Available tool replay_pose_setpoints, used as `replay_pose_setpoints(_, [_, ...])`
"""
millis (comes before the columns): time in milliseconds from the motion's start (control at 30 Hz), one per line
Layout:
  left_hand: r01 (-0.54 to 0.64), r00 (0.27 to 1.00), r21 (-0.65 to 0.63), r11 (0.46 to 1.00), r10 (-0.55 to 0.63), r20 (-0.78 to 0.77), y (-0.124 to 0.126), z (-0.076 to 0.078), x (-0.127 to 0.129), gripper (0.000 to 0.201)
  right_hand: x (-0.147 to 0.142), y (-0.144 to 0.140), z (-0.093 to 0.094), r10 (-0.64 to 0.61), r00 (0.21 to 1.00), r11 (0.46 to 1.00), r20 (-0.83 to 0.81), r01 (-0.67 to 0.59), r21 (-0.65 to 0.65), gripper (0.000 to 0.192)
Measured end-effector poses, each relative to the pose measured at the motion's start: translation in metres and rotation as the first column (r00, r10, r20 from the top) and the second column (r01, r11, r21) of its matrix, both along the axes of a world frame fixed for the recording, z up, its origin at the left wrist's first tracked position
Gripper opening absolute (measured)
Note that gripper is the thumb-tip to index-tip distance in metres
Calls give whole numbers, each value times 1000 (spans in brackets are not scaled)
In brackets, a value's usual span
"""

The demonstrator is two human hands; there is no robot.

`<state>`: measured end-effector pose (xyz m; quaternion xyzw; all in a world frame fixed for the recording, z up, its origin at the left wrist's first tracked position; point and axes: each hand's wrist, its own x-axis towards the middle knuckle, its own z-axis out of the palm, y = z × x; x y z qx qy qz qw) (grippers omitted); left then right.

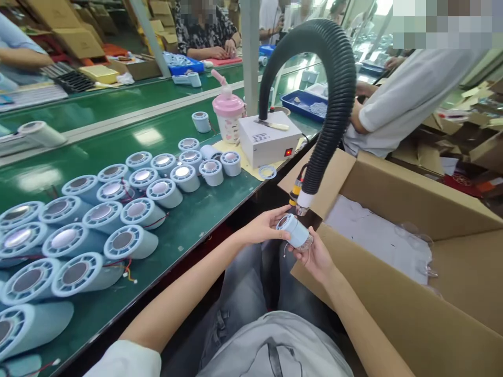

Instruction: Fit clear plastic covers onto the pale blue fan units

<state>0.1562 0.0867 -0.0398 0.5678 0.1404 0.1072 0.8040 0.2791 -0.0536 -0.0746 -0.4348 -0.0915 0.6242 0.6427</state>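
Observation:
Both my hands hold one light-blue cylindrical housing (295,230) above my lap, tilted on its side. My left hand (271,224) is closed round its upper-left end, thumb along the side. My right hand (314,256) grips the lower-right end, where a clear ribbed part shows at the fingers. A short wire with a small plug hangs below the housing. Just above it is the white nozzle (305,201) of a black corrugated hose (334,78), with a yellow-and-black fitting beside it. The hose arches over from a white box (269,139) with a lit red switch.
Rows of similar housings (137,209), some with wires, stand on the green bench (176,241) to my left. A pink-lidded cup (228,112) and a loose blue ring (268,172) are near the white box. An open cardboard carton (393,183) stands at right. Co-workers sit across and beside me.

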Motion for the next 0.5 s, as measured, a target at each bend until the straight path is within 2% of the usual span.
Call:
replay_pose_setpoints(133, [50,999,39,998,-50,0,6,6,12,77,9,4,-2,-26,1000,1000,-17,26,-3,44])
replay_pose_setpoints(267, [56,998,56,997,-54,-26,6,9,9,76,12,3,1,11,1000,1000,-4,-11,-25,47])
replay_pose_setpoints(367, [52,998,60,997,-50,-36,0,11,-2,75,9,-3,12,91,996,994,13,-90,-64,52])
replay_pose_setpoints(500, [61,998,145,988,-60,-16,-16,19,-27,72,0,-15,36,217,976,969,13,-214,-128,57])
